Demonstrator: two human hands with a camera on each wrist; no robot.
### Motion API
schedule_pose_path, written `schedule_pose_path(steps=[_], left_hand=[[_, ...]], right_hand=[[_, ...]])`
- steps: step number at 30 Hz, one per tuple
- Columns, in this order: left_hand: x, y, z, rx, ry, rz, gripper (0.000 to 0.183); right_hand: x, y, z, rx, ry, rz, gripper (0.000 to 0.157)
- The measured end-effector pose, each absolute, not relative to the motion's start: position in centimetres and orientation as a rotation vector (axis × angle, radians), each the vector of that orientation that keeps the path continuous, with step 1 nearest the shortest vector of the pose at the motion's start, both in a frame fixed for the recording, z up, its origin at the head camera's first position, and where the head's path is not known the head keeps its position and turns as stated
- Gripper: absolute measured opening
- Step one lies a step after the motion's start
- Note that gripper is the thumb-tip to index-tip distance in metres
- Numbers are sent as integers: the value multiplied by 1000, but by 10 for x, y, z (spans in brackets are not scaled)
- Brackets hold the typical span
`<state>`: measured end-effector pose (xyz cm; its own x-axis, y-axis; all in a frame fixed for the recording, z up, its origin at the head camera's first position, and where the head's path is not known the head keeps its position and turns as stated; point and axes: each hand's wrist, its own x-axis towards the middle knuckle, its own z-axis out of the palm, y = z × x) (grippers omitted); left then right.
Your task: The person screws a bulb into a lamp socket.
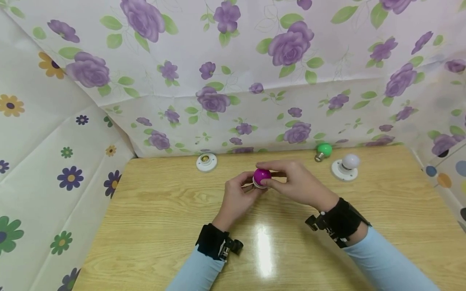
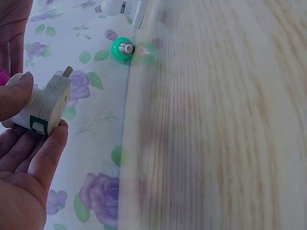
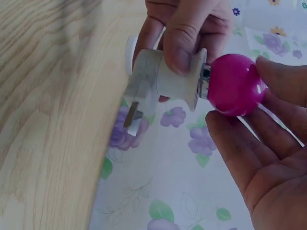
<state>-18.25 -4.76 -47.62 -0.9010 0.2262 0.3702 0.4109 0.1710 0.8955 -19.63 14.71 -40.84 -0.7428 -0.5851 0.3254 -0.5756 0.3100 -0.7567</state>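
Note:
My left hand (image 1: 237, 198) grips a white plug-in lamp socket (image 3: 170, 74), thumb on one side and fingers on the other. Flat metal prongs (image 3: 130, 115) stick out of the socket's plug end. A magenta light bulb (image 3: 236, 85) sits at the socket's mouth, with a bit of its metal base showing at the rim. With thumb and fingertips, my right hand (image 1: 300, 184) holds the bulb's round globe. Both hands are raised over the middle of the table. In the left wrist view the socket (image 2: 41, 103) hides most of the bulb.
On the wooden table (image 1: 164, 214), a white round lamp holder (image 1: 206, 162) stands at the back left. A green bulb (image 1: 324, 150) lies at the back right. Beside it a white bulb (image 1: 350, 161) sits in another round holder (image 1: 344, 174). Flowered sheeting (image 1: 233, 60) hangs behind.

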Motion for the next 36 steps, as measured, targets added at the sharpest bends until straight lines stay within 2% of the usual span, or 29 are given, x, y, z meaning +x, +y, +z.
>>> schedule_pose_path(steps=[7, 19, 23, 30, 36], left_hand=[[-171, -46, -452, -634, -2265, -1848, 29], [-170, -46, -453, -665, -2223, -1781, 28], [-170, -45, -453, -642, -2236, -1791, 26], [-180, -49, -470, -652, -2247, -1849, 29], [-187, -52, -482, -652, -2280, -1838, 30]], right_hand=[[-193, 142, -409, -1121, 2565, -1483, 35], [-188, 130, -416, -1091, 2754, -1603, 32], [-187, 128, -419, -1057, 2816, -1600, 34], [-190, 137, -410, -924, 2789, -1494, 52], [-194, 145, -403, -1037, 2680, -1420, 49]])
